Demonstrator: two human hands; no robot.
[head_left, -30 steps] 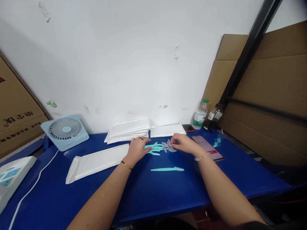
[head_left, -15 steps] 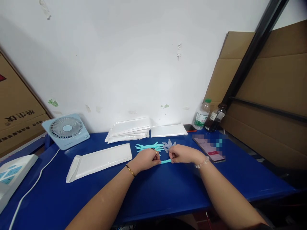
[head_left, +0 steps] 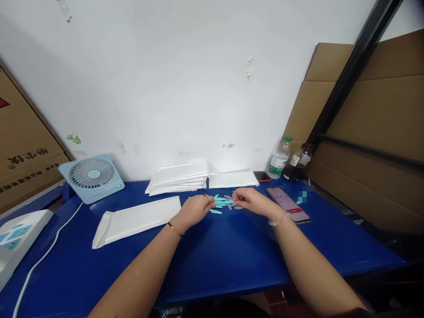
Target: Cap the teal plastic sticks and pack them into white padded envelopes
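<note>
My left hand (head_left: pixel 198 207) pinches one end of a slim teal plastic stick (head_left: pixel 225 202), and my right hand (head_left: pixel 247 201) closes on its other end. The stick is held roughly level over a loose pile of similar teal sticks (head_left: pixel 216 212), partly hidden by my left hand. Beside that pile lie several greyish-purple sticks (head_left: pixel 228 206), mostly behind my right hand. The exact kind of these small pieces is too small to tell. Left of my left hand, a white padded mailer (head_left: pixel 139 221) rests flat on the blue table (head_left: pixel 225 260).
A stack of white mailers (head_left: pixel 180 176) and another mailer (head_left: pixel 233 179) lie along the wall. A dark phone (head_left: pixel 262 176), two bottles (head_left: pixel 280 159) and a lit phone (head_left: pixel 288 205) are at the right. A fan (head_left: pixel 94 176) and a white power strip (head_left: pixel 23 243) with a cable stand left.
Both hands have moved up and away from me, carrying the teal stick over the pile. A loose teal stick now shows below my left fingers.
</note>
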